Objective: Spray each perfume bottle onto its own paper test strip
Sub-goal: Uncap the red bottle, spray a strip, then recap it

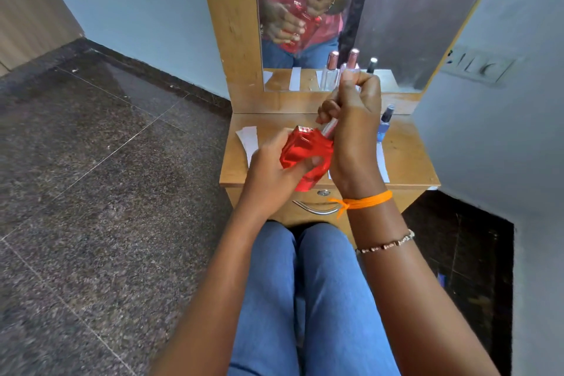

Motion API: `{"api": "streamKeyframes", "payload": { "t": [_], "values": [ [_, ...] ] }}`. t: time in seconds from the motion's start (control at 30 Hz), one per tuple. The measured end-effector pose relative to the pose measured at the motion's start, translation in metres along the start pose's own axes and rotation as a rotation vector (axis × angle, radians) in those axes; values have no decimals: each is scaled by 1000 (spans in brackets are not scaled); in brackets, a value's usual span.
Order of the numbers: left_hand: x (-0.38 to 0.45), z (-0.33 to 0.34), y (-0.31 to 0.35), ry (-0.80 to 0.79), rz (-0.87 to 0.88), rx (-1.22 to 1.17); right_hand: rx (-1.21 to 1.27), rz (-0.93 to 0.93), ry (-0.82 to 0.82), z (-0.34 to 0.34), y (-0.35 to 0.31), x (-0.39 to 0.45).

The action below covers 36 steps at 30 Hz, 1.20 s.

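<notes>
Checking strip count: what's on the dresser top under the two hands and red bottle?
Visible: a paper strip left of the left hand, another strip right of the right hand, and a blue bottle. The hands and red bottle cover the middle; any strips there can't be seen.

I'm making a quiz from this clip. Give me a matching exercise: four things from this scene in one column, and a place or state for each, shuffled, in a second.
Things:
1. red bottle
2. blue bottle
3. paper strip
4. orange thread

Places or states:
A. tied round the right wrist
B. lying flat on the tabletop's left side
C. held in the left hand
D. standing upright at the right rear of the tabletop

Pairs: 1-C, 2-D, 3-B, 4-A
</notes>
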<state>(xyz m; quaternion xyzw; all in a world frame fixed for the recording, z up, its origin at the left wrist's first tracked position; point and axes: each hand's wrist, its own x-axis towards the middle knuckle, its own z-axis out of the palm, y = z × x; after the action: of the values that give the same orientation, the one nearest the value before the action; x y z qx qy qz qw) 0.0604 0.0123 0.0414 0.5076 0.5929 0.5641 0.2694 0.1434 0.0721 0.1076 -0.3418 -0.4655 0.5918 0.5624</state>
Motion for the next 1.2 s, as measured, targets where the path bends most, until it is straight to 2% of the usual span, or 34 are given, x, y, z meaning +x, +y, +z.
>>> {"api": "streamKeyframes", "payload": {
  "t": [0.07,0.2,0.27,0.33,0.4,0.57,0.7,0.87,1.07,1.13,1.2],
  "values": [
    [-1,-6,0,-70,-34,-69,102,84,-80,0,-2,6],
    [-6,-17,-5,-243,-129,-305,267,359,-452,-11,-9,18],
    [-12,-19,-11,-301,-180,-391,383,399,-539,-15,-12,26],
    [-15,-20,-15,-300,-230,-428,426,366,-532,-15,-14,34],
    [-14,-20,-16,-244,-252,-436,340,310,-515,-12,-8,40],
    [-9,-27,-19,-83,-258,-415,-495,-60,-530,-4,36,54],
    [-9,-34,-21,-15,-262,-396,-827,-291,-467,2,69,67],
    [-7,-36,-23,17,-250,-406,-896,-309,-411,5,103,76],
    [-6,-35,-27,46,-264,-456,-957,-273,-423,0,118,72],
    [-6,-34,-27,52,-263,-467,-905,-316,-385,-2,109,62],
    [-6,-33,-27,66,-270,-483,-740,-389,-292,-6,93,45]
  ]
}}
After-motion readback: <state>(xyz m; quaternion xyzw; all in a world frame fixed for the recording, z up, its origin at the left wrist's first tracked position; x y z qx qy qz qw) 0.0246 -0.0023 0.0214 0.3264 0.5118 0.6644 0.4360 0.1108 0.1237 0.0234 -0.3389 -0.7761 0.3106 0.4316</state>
